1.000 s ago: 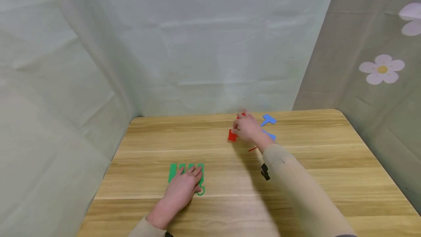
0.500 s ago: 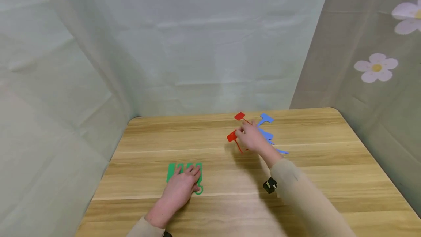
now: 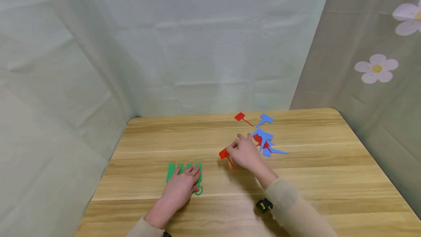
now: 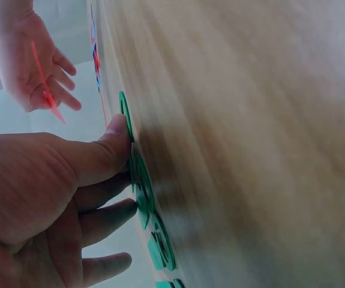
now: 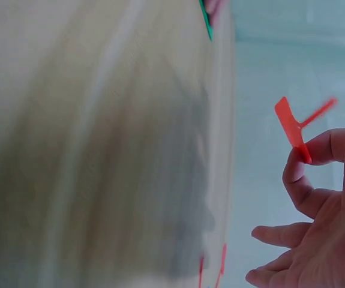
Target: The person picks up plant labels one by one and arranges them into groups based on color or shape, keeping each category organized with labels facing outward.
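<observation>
My right hand [image 3: 245,153] pinches a red T-shaped plant label [image 3: 223,153] by one end of its flat head, between thumb and forefinger. In the right wrist view that label [image 5: 288,122] is off the table, its thin stem pointing away, and the other fingers are spread. My left hand [image 3: 181,190] rests with fairly straight fingers on a row of green tags [image 3: 171,171]. Seen from the left wrist, the thumb touches a green ring [image 4: 126,114], and several ring-ended green pieces lie along the wood. The hand partly covers the row in the head view.
Several blue T-shaped labels [image 3: 265,135] overlap a red label [image 3: 259,140] beyond the right hand. Another red label [image 3: 239,116] and a blue one [image 3: 266,118] lie near the wooden table's back edge. Hanging fabric [image 3: 210,46] stands behind the table and along its sides.
The right hand has come back from the far pile toward the left and nearer, carrying the red plant label. The left hand has stayed on the green tags.
</observation>
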`<act>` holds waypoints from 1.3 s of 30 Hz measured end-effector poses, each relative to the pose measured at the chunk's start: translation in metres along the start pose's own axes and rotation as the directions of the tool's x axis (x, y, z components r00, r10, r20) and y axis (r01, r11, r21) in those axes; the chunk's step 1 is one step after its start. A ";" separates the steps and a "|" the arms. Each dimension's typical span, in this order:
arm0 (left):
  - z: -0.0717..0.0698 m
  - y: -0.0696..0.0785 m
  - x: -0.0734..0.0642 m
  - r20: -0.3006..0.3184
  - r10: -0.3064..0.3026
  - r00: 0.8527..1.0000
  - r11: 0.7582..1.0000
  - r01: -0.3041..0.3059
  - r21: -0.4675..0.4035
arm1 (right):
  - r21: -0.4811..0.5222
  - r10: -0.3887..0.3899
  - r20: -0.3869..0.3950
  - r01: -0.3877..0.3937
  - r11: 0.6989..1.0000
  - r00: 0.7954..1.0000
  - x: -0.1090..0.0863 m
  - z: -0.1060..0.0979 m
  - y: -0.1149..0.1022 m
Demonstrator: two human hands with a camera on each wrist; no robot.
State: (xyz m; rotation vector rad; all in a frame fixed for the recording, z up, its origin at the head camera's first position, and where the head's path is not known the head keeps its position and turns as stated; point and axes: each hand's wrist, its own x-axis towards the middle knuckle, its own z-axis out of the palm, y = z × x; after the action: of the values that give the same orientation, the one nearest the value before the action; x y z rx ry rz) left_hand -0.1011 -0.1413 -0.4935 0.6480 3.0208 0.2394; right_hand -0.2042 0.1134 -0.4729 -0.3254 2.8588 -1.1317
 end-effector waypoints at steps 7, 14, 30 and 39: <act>0.001 0.000 0.002 0.008 -0.012 1.000 1.000 0.012 0.011 | 0.009 0.015 -0.002 -0.015 1.000 1.000 -0.009 0.021 -0.006; 0.001 0.000 0.002 0.014 -0.017 1.000 1.000 0.017 0.012 | 0.009 -0.008 -0.036 0.009 1.000 0.999 -0.014 0.038 -0.016; 0.000 -0.001 0.002 0.006 -0.005 1.000 1.000 0.004 0.029 | -0.157 -0.052 -0.012 0.049 0.986 0.999 -0.024 0.051 -0.017; 0.000 0.000 0.002 0.014 -0.003 1.000 0.999 0.003 0.044 | -0.303 -0.065 0.019 0.067 0.951 0.998 -0.028 0.055 -0.020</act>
State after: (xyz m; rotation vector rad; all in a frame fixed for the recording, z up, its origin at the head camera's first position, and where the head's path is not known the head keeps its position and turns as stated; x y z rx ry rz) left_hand -0.1035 -0.1408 -0.4932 0.6454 3.0213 0.1674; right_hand -0.1667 0.0680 -0.5002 -0.4406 3.0319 -0.6904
